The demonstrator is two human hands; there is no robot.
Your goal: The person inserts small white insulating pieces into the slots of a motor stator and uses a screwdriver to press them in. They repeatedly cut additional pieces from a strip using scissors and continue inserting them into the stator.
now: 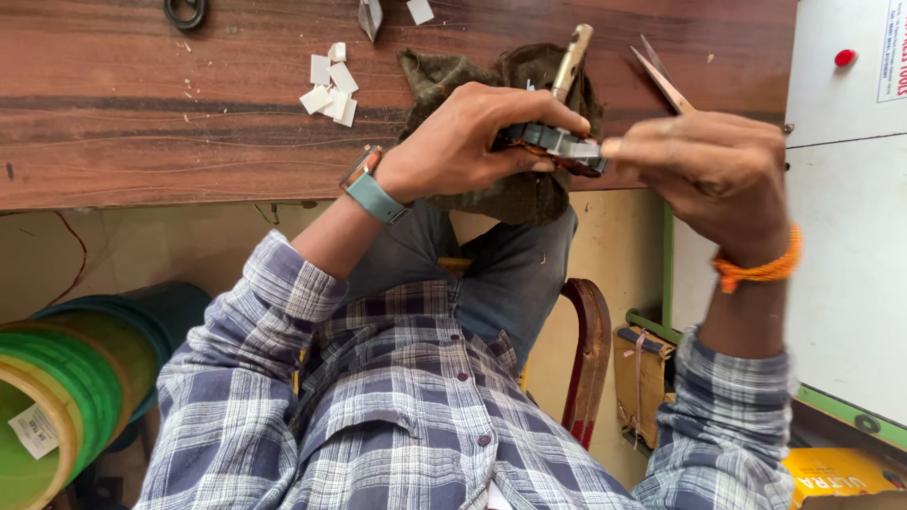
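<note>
At bench edge: left hand grips metal core; right hand holds scissors; yellow box bottom right.

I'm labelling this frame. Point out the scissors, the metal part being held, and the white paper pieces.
scissors [661,76], head view, on the blades.
metal part [557,142], head view, its grey top face.
paper pieces [331,90], head view, middle of the pile.

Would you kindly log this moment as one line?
left hand: grips grey ridged metal part | right hand: holds slim metal scissors, fingertip at part | under: dark green cloth on brown wooden table
</note>
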